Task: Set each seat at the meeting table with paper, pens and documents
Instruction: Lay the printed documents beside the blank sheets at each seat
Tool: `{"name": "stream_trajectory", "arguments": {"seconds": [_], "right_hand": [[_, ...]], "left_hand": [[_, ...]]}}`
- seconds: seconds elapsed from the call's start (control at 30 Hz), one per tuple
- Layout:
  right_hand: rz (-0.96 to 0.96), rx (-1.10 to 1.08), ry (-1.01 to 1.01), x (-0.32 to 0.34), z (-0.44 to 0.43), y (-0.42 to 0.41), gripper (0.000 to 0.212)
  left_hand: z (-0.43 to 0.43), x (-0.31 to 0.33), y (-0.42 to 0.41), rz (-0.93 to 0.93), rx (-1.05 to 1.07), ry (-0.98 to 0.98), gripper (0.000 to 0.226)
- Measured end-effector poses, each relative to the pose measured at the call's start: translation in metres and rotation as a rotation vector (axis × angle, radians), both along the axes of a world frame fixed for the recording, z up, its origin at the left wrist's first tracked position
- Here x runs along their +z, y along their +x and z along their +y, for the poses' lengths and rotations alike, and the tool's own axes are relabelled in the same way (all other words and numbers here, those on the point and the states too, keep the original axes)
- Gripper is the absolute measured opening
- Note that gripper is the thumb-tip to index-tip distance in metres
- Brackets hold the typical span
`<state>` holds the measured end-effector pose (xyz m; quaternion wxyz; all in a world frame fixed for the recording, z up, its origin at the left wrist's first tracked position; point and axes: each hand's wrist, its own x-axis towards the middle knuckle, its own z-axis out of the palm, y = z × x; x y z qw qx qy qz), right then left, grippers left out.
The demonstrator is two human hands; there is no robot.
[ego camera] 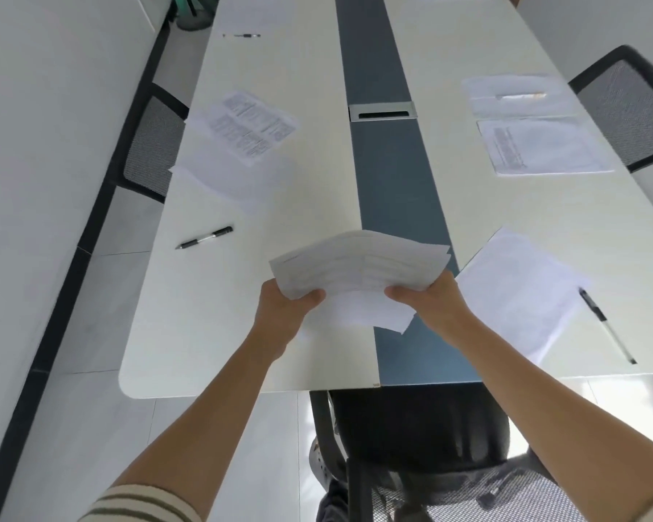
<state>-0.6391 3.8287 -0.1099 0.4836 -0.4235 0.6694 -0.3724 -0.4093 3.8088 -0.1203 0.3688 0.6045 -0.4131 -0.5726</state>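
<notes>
A stack of printed papers (362, 269) is held above the near end of the long white meeting table (212, 333), with my left hand (283, 310) gripping its left edge and my right hand (430, 299) its right edge. At the left seat lie printed documents (247, 126) over blank sheets (219, 175), with a black pen (204, 238) nearer to me. At the near right seat lie white sheets (521, 292) with a pen (605, 324) beside them. Further right lie a printed document (540, 146) and a clear folder (517, 96). Another pen (242, 35) lies far left.
A dark blue strip (393, 190) with a metal cable hatch (382, 111) runs down the table's middle. Mesh-backed chairs stand at the left (148, 145) and right (630, 107) sides; a black chair (423, 431) is tucked under the near end. A white wall runs along the left.
</notes>
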Motion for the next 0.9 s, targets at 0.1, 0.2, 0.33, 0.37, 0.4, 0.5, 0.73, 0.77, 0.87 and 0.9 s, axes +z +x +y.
{"name": "stream_trajectory", "arguments": {"seconds": [0.1,0.2,0.33,0.37,0.4,0.5,0.73,0.77,0.87,0.9], "right_hand": [[0.001,0.034,0.04,-0.015,0.006,0.0,0.036],[0.016,0.064,0.121,-0.034,0.016,-0.001,0.036],[0.022,-0.014,0.099,-0.044,0.012,-0.005,0.024],[0.044,-0.032,0.119,-0.046,0.008,-0.006,0.018],[0.071,-0.042,0.147,-0.05,0.003,-0.008,0.015],[0.138,-0.028,0.262,-0.069,-0.015,-0.012,0.018],[0.291,0.033,0.474,-0.111,-0.037,-0.018,0.03],[0.35,0.055,0.464,-0.112,-0.036,-0.021,0.024],[0.59,-0.016,0.38,-0.109,-0.024,-0.041,0.023],[0.669,-0.087,0.342,-0.11,-0.016,-0.053,0.025]], "left_hand": [[0.004,-0.014,-0.001,-0.049,0.003,0.063,0.026],[0.012,-0.027,-0.006,-0.087,-0.013,0.125,0.027],[0.008,-0.03,-0.012,-0.109,0.007,0.106,0.02],[0.005,-0.031,-0.012,-0.119,0.005,0.096,0.019],[0.003,-0.034,-0.012,-0.142,0.009,0.093,0.019],[0.007,-0.047,-0.008,-0.347,0.044,0.127,0.036],[0.049,-0.084,-0.017,-0.816,-0.438,-0.014,0.036],[0.052,-0.088,-0.021,-0.85,-0.502,-0.044,0.037],[0.054,-0.098,-0.035,-0.937,-0.617,-0.116,0.039],[0.053,-0.1,-0.039,-0.966,-0.643,-0.133,0.041]]}}
